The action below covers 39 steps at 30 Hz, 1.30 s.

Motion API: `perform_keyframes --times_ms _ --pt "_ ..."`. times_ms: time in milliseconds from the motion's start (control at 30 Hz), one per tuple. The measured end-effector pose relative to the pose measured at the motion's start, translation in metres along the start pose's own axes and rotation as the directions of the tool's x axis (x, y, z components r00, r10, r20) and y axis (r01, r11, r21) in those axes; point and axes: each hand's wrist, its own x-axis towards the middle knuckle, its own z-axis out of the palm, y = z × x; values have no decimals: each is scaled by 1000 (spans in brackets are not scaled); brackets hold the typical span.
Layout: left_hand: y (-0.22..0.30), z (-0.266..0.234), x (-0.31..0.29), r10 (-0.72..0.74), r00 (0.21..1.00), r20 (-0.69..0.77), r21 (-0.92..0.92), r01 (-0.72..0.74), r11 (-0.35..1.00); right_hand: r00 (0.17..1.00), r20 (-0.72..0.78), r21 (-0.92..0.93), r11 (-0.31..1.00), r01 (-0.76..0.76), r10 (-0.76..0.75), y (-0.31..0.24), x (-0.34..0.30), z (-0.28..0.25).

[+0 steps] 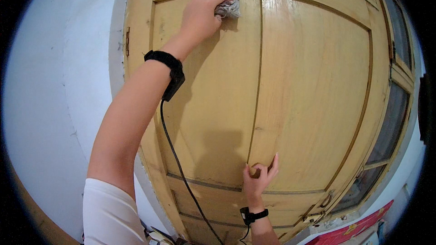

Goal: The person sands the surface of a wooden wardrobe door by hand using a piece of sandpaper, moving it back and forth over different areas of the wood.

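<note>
A pale yellow wooden door [218,95] with recessed panels fills most of the view. High on its left panel, just below the top rail, my left hand [201,14] is closed around a crumpled grey cloth [232,9]. The cloth lies against the wood, with a bit of purple showing at its upper edge. Far lower, near the door's middle stile, my right hand [259,179] is raised with its fingers apart and nothing in it. Its fingertips are close to the door; whether they touch it I cannot tell. Black bands circle both wrists.
A black cable [181,172] hangs from the left wristband [170,75]. A whitish wall [59,90] is left of the door. To the right are glazed window panes [389,127], a metal latch [313,218] and a red patterned cloth [354,229]. Assorted items lie at the lower left.
</note>
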Motion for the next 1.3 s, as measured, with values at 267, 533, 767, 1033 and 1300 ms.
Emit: perform_keyframes --times_ms 267,533,767,1033,1300 --pt "21 -16 -46 7 991 131 -125 9 992 999 4 49 998 -50 50 -4 0 1" --pt "35 -30 -74 119 981 151 -127 -100 987 999 24 17 1000 -22 21 -6 2 -3" --pt "35 -28 -55 12 995 96 -167 4 986 1000 21 50 999 -20 19 -1 1 1" --pt "33 -22 -48 18 996 82 -87 -11 996 1000 -24 48 999 -11 12 -4 3 0" --pt "42 -30 -84 84 982 168 -136 -61 989 996 34 19 997 -80 79 -1 -3 0"
